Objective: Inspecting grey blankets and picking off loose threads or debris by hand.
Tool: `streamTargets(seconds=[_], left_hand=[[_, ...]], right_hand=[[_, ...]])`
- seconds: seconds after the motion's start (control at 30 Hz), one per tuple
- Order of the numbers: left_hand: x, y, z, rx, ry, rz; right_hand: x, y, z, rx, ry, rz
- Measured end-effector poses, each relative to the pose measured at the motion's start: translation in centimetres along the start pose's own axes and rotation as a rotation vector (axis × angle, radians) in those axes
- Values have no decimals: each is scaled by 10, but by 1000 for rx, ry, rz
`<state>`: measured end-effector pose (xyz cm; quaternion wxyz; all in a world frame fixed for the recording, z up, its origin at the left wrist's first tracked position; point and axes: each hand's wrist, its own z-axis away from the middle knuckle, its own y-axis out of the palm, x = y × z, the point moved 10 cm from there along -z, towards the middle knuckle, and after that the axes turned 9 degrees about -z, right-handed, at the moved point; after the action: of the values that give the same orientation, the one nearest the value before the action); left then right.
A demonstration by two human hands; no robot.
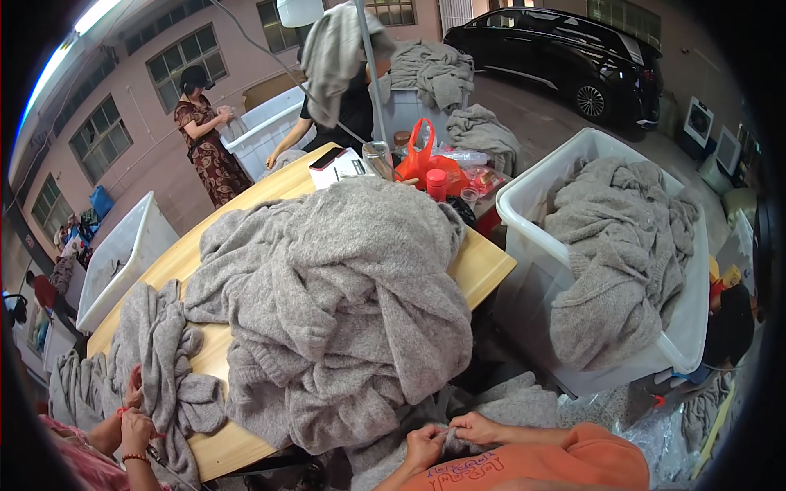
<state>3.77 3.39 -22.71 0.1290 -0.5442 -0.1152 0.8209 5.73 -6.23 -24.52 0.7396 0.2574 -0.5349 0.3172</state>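
Left hand and right hand: closed side by side, fingers pinching a bunched edge of one piece.
Item held: grey knit garment, fuzzy, marled; located at the wearer's front, beyond the near edge of the wooden table, hanging in loose folds. Handling, by judgement: soft, limp, light, not slippery; apt to stretch or snag. Best hold: doubled edge or seam, thumb against forefinger, not a single loose loop.
Surroundings: large heap of matching knitwear on tabletop; white plastic tub, right, similarly filled.
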Motion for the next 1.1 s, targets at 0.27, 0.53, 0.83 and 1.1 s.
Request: streamTargets(seconds=[0.27,0.53,0.83,1.1], left_hand=[[1,-8,-6,-118,108,36],[12,-5,-4,-210,120,-25],[21,9,0,54,305,-645],[57,-48,29,-315,292,-949]], right_hand=[[67,0,25,-370,-445,609],[56,-2,17,-389,-330,595],[-17,-2,-4,-84,-8,786],[27,-95,63,-783,-63,1120]])
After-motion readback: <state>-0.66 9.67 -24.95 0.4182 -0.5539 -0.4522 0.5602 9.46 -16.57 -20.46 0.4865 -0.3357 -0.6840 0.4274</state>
